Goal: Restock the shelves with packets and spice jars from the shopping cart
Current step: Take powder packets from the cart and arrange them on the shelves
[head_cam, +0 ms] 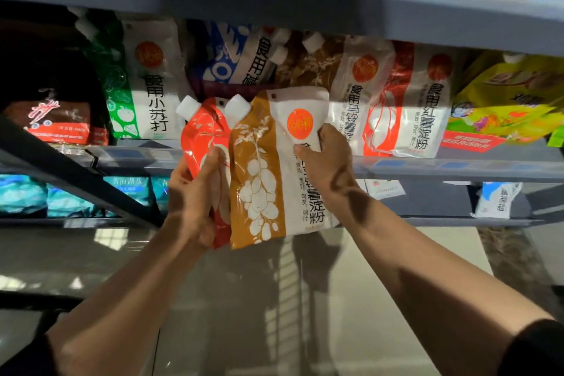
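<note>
The person's left hand (195, 192) closes its fingers and thumb around a red spouted packet (203, 134). The right hand (325, 159) grips a brown-and-white spouted packet (268, 174) at its right edge. This packet partly covers the red one. Both are held upright, just in front of the grey shelf (457, 166). Behind them on that shelf stand a green-and-white packet (143, 85), a red-and-white packet (409, 101) and a yellow packet (500, 94).
</note>
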Tool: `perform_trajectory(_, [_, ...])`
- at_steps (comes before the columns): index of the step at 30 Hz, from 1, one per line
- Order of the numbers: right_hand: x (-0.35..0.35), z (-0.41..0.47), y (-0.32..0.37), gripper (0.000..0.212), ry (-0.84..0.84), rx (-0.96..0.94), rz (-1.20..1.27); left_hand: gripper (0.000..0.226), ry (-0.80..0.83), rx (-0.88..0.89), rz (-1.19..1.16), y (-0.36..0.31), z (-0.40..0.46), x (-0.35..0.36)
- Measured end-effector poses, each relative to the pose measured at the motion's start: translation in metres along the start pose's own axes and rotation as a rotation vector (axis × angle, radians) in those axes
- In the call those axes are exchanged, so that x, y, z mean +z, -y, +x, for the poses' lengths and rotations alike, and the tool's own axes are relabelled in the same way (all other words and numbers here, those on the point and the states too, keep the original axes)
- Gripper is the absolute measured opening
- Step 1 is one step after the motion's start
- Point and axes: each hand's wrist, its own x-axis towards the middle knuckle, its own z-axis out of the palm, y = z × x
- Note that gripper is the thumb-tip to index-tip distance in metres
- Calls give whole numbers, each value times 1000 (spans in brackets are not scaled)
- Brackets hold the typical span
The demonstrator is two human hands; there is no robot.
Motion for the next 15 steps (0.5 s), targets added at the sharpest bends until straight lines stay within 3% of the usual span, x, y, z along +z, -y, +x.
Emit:
perform_trajectory(1, [-6, 3, 0, 12, -49, -49, 66, 19, -57, 4, 4, 0, 2, 0])
perform_trajectory(3, [-25, 13, 3, 7, -78, -143, 283, 17, -108, 31, 5, -2, 9, -3])
perform_trajectory(5, [-42, 25, 11, 19, -103, -164, 402, 18, -116, 88, 21, -5, 16, -9])
perform_trajectory(8, [-52, 52, 26, 34, -301, -25, 251, 7, -121, 155, 38, -7, 25, -21])
perform_trajectory(13, [-56, 83, 13, 21, -379, 86, 295, 5, -51, 164, 40, -1, 25, -27])
perform_trajectory(15, [-53, 83, 11, 29, -427, 54, 305, 11, -39, 200, 47, 1, 28, -25])
